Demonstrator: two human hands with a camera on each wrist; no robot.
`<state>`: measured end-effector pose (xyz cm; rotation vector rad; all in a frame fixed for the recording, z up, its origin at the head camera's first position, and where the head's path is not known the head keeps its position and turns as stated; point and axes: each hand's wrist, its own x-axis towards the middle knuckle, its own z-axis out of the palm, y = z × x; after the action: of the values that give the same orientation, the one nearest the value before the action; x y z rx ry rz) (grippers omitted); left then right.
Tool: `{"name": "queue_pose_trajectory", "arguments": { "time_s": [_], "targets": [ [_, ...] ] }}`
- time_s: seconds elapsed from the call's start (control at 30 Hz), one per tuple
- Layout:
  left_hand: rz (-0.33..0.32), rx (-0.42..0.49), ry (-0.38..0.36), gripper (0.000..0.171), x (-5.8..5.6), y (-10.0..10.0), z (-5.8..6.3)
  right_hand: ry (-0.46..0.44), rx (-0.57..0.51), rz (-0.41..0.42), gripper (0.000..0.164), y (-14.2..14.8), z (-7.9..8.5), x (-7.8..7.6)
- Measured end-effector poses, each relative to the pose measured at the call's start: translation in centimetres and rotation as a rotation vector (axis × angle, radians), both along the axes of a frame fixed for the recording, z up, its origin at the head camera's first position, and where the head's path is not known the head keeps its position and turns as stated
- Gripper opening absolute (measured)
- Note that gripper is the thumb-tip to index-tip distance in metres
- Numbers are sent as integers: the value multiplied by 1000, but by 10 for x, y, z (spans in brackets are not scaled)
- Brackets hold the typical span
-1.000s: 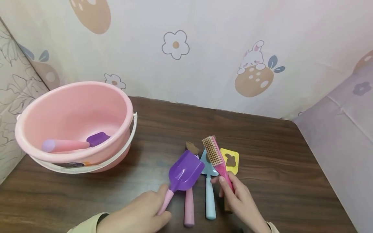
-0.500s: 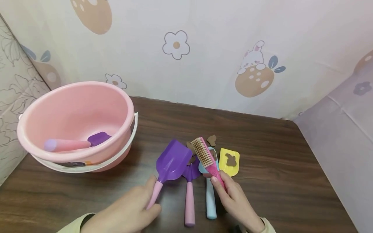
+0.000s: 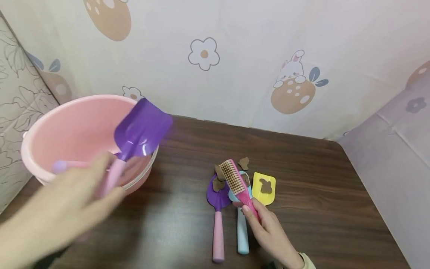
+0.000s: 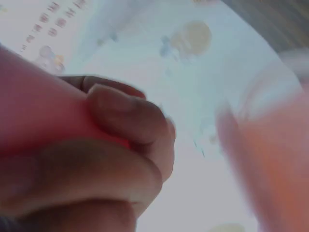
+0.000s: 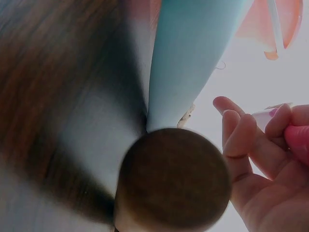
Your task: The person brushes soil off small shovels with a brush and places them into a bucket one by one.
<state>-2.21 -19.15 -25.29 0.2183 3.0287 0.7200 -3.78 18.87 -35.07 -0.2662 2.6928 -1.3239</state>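
Note:
My left hand (image 3: 77, 194) grips the pink handle of a purple toy shovel (image 3: 141, 127), its blade over the right rim of a pink bucket (image 3: 67, 123). In the left wrist view, curled fingers wrap the pink handle (image 4: 38, 106). A pink brush (image 3: 235, 179), bristles facing left, is pinched by my right hand (image 3: 268, 228) above a light blue shovel (image 3: 242, 231), partly covering its blade. Another purple shovel (image 3: 218, 239) with a pink handle lies left of it. In the right wrist view, a round brown end (image 5: 174, 179) sits close to the camera.
Inside the bucket lies a tool with a pink handle and lilac tip (image 3: 59, 167), partly hidden. Brown cutout pieces (image 3: 243, 163) lie on the dark wooden table (image 3: 302, 168) and on the shovels. A yellow scoop (image 3: 256, 192) lies right of the brush. Patterned cloth (image 3: 235, 86) hangs behind.
My left hand has carried the purple shovel left and up, from beside the tabletop shovels to the bucket. The brush shifted slightly left, then stayed about still in my right hand.

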Motion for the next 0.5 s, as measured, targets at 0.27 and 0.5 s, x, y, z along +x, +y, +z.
{"name": "queue_pose_trajectory", "arguments": {
  "time_s": [0.27, 0.5],
  "targets": [
    [46, -233, 156, 41, -44, -101, -27, -44, -14, -27, 16, 0, -1, 5],
    [-11, -337, 49, 37, -73, -122, -12, -27, -22, -42, 16, 2, -5, 10]
  ]
}}
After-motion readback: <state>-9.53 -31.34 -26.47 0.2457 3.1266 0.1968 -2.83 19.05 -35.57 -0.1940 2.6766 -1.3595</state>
